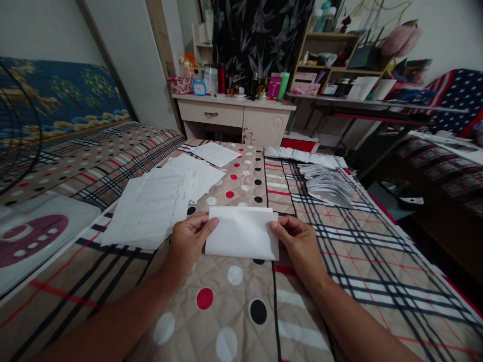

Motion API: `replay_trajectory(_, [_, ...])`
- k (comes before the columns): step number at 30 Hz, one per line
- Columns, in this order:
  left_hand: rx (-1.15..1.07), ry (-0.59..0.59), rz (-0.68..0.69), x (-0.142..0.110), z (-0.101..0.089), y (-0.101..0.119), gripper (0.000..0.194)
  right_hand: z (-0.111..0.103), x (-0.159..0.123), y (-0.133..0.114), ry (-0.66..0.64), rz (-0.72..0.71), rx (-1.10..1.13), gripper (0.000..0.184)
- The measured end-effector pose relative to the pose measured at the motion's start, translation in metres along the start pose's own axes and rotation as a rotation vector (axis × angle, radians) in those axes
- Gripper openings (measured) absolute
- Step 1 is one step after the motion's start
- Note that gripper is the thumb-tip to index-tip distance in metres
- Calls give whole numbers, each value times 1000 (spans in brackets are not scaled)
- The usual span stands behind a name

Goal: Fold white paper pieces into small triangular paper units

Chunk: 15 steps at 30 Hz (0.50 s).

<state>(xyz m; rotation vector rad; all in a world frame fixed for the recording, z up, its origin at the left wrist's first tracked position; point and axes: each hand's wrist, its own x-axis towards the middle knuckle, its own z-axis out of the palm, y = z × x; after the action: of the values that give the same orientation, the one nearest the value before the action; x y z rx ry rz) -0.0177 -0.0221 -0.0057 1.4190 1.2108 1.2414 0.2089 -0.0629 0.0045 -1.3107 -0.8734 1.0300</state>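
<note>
A folded sheet of white paper (241, 235) is held up just above the bed, its fold toward me and its loose edges on the far side. My left hand (190, 241) pinches its left edge, thumb on top and fingers behind. At the right edge, my right hand (298, 241) grips it the same way. To the left lies a spread of loose printed sheets (151, 206). A stack of folded papers (326, 185) fans out on the right, beyond my right hand.
The patterned quilt (241, 322) covers the bed under everything. A single white sheet (216, 153) and a long white bundle (302, 155) lie near its far edge. At left sits a white fan base (45, 236). A dresser (226, 113) and a shelf table (362, 98) stand behind.
</note>
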Motion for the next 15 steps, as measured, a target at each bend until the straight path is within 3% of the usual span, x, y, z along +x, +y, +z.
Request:
replay_trajectory(12, [14,-20,46,-1,-1,0,23,-2,3,0,-9,64,154,47])
replay_trajectory(15, [-5,-25,43,-2,0,2,22,-2,2,0,-26,94,144,36])
